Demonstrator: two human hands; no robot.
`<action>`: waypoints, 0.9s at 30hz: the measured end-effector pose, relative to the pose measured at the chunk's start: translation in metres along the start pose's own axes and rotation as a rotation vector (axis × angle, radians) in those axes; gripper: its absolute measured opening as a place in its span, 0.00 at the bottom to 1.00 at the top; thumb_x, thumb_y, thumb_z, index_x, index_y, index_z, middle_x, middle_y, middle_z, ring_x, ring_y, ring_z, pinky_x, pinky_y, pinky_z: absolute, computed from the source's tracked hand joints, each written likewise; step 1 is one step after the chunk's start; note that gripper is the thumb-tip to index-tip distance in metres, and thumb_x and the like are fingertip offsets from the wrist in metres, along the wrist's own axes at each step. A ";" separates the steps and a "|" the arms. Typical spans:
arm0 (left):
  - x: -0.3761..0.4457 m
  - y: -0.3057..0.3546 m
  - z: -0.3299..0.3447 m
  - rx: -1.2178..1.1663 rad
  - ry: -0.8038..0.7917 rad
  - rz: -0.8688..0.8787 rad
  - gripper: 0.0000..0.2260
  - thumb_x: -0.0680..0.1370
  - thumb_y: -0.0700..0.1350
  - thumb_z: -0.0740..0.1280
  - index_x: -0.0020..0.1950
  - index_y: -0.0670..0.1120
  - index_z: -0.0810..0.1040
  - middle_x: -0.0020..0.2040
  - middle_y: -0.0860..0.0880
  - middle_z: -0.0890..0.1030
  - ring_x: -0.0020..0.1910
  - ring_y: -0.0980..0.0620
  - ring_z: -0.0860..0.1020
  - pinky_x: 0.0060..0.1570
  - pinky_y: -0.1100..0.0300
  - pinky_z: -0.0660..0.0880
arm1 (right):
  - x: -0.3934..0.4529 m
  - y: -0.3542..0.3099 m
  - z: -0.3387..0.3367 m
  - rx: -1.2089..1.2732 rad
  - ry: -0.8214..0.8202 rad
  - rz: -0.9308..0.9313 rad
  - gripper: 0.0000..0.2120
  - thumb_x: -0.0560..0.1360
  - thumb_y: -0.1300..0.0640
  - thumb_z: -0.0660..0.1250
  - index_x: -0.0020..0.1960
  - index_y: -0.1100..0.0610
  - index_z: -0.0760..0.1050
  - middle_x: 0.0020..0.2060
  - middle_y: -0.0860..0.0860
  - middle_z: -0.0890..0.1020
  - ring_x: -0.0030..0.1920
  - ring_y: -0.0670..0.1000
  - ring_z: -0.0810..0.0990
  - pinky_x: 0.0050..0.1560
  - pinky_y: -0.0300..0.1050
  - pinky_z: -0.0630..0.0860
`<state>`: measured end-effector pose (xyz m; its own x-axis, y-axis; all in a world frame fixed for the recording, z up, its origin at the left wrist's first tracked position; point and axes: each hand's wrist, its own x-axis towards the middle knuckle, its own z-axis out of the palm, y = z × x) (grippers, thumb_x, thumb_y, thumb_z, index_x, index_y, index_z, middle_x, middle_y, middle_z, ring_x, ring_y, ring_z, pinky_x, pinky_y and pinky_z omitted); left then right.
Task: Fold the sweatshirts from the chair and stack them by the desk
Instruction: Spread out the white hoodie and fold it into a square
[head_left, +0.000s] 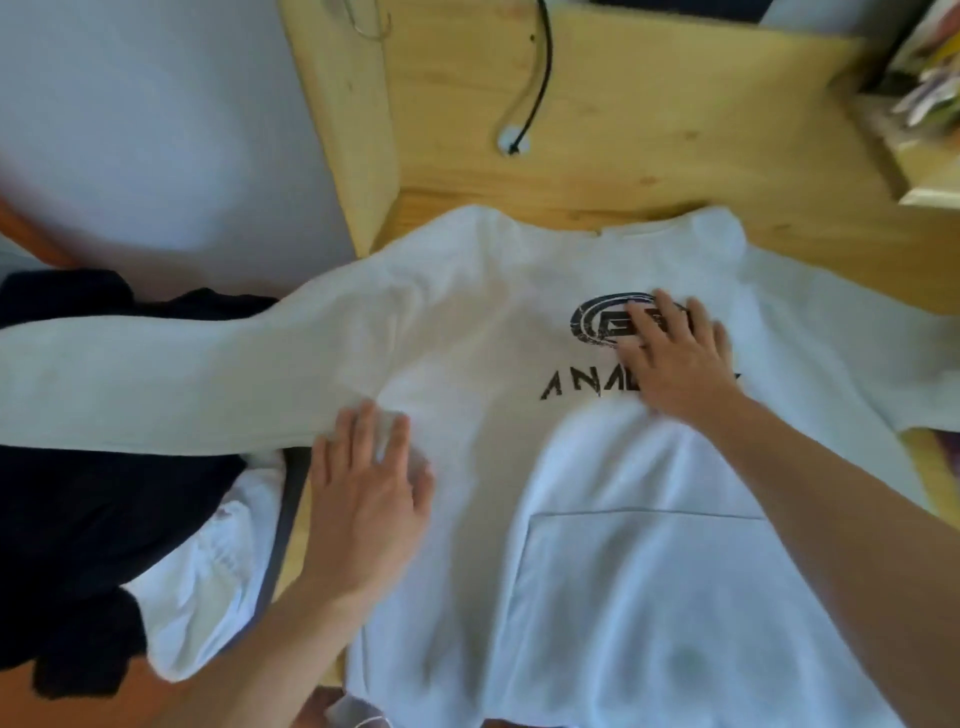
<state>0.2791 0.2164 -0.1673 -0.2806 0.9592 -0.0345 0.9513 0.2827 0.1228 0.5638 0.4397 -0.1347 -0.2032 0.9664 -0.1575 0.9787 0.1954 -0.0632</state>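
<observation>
Pine desk is carrying the job; no folded stack is showing anywhere, so the task looks early. White sweatshirt is lying front-up and spread flat across the desk, hem nearest, collar far. No fold is made yet: my read is that this is the smoothing step, with sleeves and body still to fold, then stacking.

Nearest, the pouch pocket is sitting flat, its seam line straight. Fabric is looking thick, soft and matte, with shallow creases.

Left hand is pressing flat near the left armpit, fingers straight, gripping nothing. Right hand is lying spread over the black chest logo, fingers straight too, hiding part of the lettering.

Left sleeve is hanging off the desk edge over a pile of dark and white clothes, probably the ones still waiting.

Far side: black cable is running into a round desk grommet.
</observation>
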 end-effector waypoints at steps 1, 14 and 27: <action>0.001 0.006 0.004 0.010 0.010 -0.005 0.28 0.80 0.57 0.55 0.75 0.44 0.72 0.77 0.35 0.67 0.75 0.33 0.66 0.70 0.35 0.65 | 0.001 0.025 0.003 0.016 -0.044 0.069 0.37 0.76 0.29 0.39 0.81 0.42 0.47 0.82 0.47 0.48 0.80 0.57 0.46 0.78 0.63 0.48; 0.025 0.015 0.002 0.037 -0.063 0.060 0.30 0.82 0.62 0.44 0.83 0.55 0.57 0.84 0.46 0.51 0.83 0.42 0.50 0.79 0.41 0.49 | 0.008 0.061 -0.002 0.138 -0.069 0.200 0.37 0.79 0.30 0.44 0.82 0.47 0.45 0.82 0.50 0.45 0.80 0.59 0.41 0.77 0.67 0.41; -0.233 0.021 -0.010 -0.990 -0.129 -0.734 0.04 0.80 0.46 0.70 0.50 0.55 0.77 0.46 0.56 0.82 0.48 0.57 0.81 0.51 0.53 0.78 | -0.332 -0.017 0.055 0.776 0.282 0.199 0.08 0.77 0.69 0.64 0.48 0.56 0.77 0.45 0.53 0.77 0.44 0.47 0.75 0.46 0.34 0.70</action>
<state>0.3630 -0.0009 -0.1470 -0.6387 0.5832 -0.5020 0.0530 0.6842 0.7274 0.6128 0.1065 -0.1353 0.0868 0.9962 0.0075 0.6759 -0.0533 -0.7350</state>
